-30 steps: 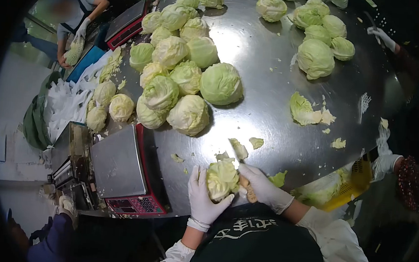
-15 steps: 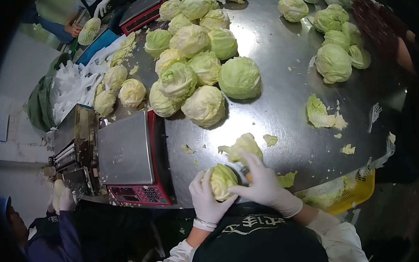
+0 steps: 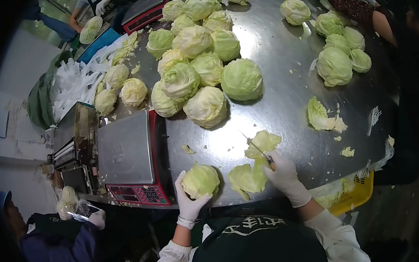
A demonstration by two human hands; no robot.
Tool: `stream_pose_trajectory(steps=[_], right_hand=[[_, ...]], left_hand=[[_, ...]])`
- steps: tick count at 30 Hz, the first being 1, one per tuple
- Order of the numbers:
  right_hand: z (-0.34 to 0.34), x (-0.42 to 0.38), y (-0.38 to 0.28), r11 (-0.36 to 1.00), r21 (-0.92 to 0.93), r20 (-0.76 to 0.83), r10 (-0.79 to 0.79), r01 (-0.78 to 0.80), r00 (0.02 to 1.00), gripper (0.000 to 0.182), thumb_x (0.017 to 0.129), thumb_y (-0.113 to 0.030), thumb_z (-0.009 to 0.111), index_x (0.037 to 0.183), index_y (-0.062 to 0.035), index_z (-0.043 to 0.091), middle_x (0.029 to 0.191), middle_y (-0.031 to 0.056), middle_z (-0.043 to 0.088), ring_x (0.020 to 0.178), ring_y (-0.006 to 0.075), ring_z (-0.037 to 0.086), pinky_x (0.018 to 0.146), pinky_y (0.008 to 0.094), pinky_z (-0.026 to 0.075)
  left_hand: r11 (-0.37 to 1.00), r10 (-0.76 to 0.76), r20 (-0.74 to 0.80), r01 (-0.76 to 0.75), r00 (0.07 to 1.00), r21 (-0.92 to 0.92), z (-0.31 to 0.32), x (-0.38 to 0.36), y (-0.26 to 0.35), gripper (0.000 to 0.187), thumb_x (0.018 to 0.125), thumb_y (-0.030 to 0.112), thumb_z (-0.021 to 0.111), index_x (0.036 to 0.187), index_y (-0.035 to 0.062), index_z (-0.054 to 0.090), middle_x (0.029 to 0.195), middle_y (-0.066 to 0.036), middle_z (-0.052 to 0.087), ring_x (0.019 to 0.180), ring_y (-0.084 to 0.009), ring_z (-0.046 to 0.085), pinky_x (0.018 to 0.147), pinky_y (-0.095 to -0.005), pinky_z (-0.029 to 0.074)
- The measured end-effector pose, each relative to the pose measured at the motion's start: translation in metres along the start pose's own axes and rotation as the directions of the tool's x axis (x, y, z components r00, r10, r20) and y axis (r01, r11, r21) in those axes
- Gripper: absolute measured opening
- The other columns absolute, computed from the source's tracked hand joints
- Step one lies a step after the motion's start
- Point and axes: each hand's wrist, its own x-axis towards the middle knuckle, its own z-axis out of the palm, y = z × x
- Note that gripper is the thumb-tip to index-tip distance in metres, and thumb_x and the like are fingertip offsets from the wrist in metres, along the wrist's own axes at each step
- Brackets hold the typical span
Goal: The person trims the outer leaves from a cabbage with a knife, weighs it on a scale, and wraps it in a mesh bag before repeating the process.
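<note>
My left hand (image 3: 188, 201), in a white glove, grips a trimmed pale green cabbage (image 3: 200, 180) at the near edge of the steel table (image 3: 280, 102). My right hand (image 3: 285, 176), also gloved, holds a knife (image 3: 257, 148) with its blade pointing up and left over the table. Loose outer cabbage leaves (image 3: 249, 176) lie between my hands, one under the knife blade.
A heap of cabbages (image 3: 200, 66) fills the table's left middle, another group (image 3: 338, 52) sits far right. A red scale (image 3: 128, 156) stands left of my left hand. A yellow basket (image 3: 355, 191) hangs at right. Other people work at top left, top right and bottom left.
My right hand lifted off the cabbage and moved right with the knife. Cut outer leaves dropped onto the table. My left hand shifted the cabbage slightly left.
</note>
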Motion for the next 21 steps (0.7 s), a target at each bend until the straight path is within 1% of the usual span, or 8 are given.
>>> stream_pose_trajectory(steps=[5, 9, 11, 13, 15, 17, 19, 21], right_hand=[[-0.029, -0.005, -0.079, 0.95, 0.191, 0.084, -0.268, 0.249, 0.96, 0.054, 0.078, -0.032, 0.084, 0.123, -0.0096, 0.064, 0.106, 0.0094, 0.066, 0.087, 0.0283, 0.069, 0.076, 0.0359, 0.056], [-0.029, 0.0, -0.071, 0.908, 0.293, 0.284, -0.382, 0.3, 0.879, 0.064, 0.076, -0.038, 0.087, 0.127, -0.0074, 0.064, 0.114, 0.011, 0.065, 0.092, 0.0268, 0.069, 0.075, 0.0341, 0.055], [-0.026, 0.006, -0.055, 0.874, 0.344, 0.215, -0.429, 0.343, 0.877, 0.046, 0.083, -0.031, 0.08, 0.121, -0.01, 0.067, 0.105, 0.0075, 0.067, 0.085, 0.025, 0.07, 0.075, 0.034, 0.055], [-0.03, 0.012, -0.044, 0.89, 0.36, 0.3, -0.395, 0.281, 0.868, 0.031, 0.086, -0.025, 0.077, 0.111, -0.0084, 0.07, 0.092, 0.0084, 0.07, 0.079, 0.0261, 0.07, 0.074, 0.0357, 0.055], [-0.026, 0.017, -0.036, 0.903, 0.306, 0.158, -0.36, 0.301, 0.92, 0.02, 0.087, -0.021, 0.074, 0.101, -0.0069, 0.071, 0.082, 0.0094, 0.07, 0.075, 0.0292, 0.069, 0.071, 0.0369, 0.054], [-0.032, 0.022, -0.015, 0.992, 0.12, 0.085, 0.039, -0.049, 0.996, 0.019, 0.086, -0.021, 0.074, 0.098, -0.0064, 0.071, 0.08, 0.0115, 0.069, 0.073, 0.0321, 0.068, 0.069, 0.0375, 0.054], [-0.035, 0.026, -0.014, 0.978, 0.185, 0.062, 0.084, -0.094, 0.995, 0.025, 0.084, -0.024, 0.076, 0.103, -0.0078, 0.07, 0.087, 0.012, 0.069, 0.076, 0.0334, 0.069, 0.07, 0.0373, 0.054], [-0.041, 0.015, -0.034, 0.93, 0.236, 0.083, -0.307, 0.28, 0.948, 0.037, 0.081, -0.027, 0.079, 0.112, -0.0094, 0.068, 0.098, 0.0116, 0.068, 0.082, 0.0332, 0.069, 0.074, 0.0375, 0.055]], left_hand=[[0.991, 0.106, -0.053, -0.101, 0.993, 0.09, 0.048, 0.003, 0.011, 0.1, 0.066, 0.016, 0.095, 0.144, 0.0026, 0.033, 0.133, -0.013, 0.049, 0.123, -0.0248, 0.054, 0.105, -0.0393, 0.048], [0.986, -0.093, 0.208, 0.119, 0.974, -0.117, 0.075, 0.007, 0.032, 0.088, 0.071, 0.007, 0.092, 0.138, 0.0013, 0.035, 0.128, -0.014, 0.052, 0.12, -0.0207, 0.055, 0.1, -0.036, 0.05], [0.98, -0.137, 0.259, 0.169, 0.956, -0.102, 0.075, 0.01, 0.033, 0.084, 0.073, 0.004, 0.09, 0.137, 0.001, 0.035, 0.127, -0.013, 0.053, 0.117, -0.0188, 0.056, 0.099, -0.0346, 0.051], [0.987, -0.12, 0.291, 0.146, 0.949, -0.07, 0.067, 0.015, 0.029, 0.084, 0.073, 0.012, 0.091, 0.138, -0.0003, 0.039, 0.13, -0.015, 0.051, 0.122, -0.0223, 0.054, 0.104, -0.0373, 0.048], [0.937, -0.047, 0.288, -0.057, 0.956, 0.344, 0.053, 0.021, 0.03, 0.086, 0.072, 0.023, 0.092, 0.139, -0.0014, 0.043, 0.132, -0.018, 0.048, 0.126, -0.0273, 0.051, 0.108, -0.0405, 0.044], [0.922, -0.029, 0.306, -0.093, 0.952, 0.377, 0.041, 0.023, 0.026, 0.091, 0.07, 0.03, 0.092, 0.141, -0.0015, 0.045, 0.133, -0.02, 0.044, 0.127, -0.0318, 0.048, 0.109, -0.042, 0.041], [0.959, 0.044, 0.322, -0.13, 0.946, 0.251, 0.033, 0.02, 0.021, 0.091, 0.071, 0.026, 0.091, 0.143, -0.002, 0.042, 0.133, -0.019, 0.044, 0.125, -0.0318, 0.049, 0.108, -0.0411, 0.042], [0.968, 0.033, 0.291, -0.103, 0.956, 0.228, 0.042, 0.015, 0.015, 0.091, 0.072, 0.025, 0.09, 0.144, -0.0023, 0.041, 0.132, -0.019, 0.045, 0.125, -0.0316, 0.049, 0.108, -0.0414, 0.042]])
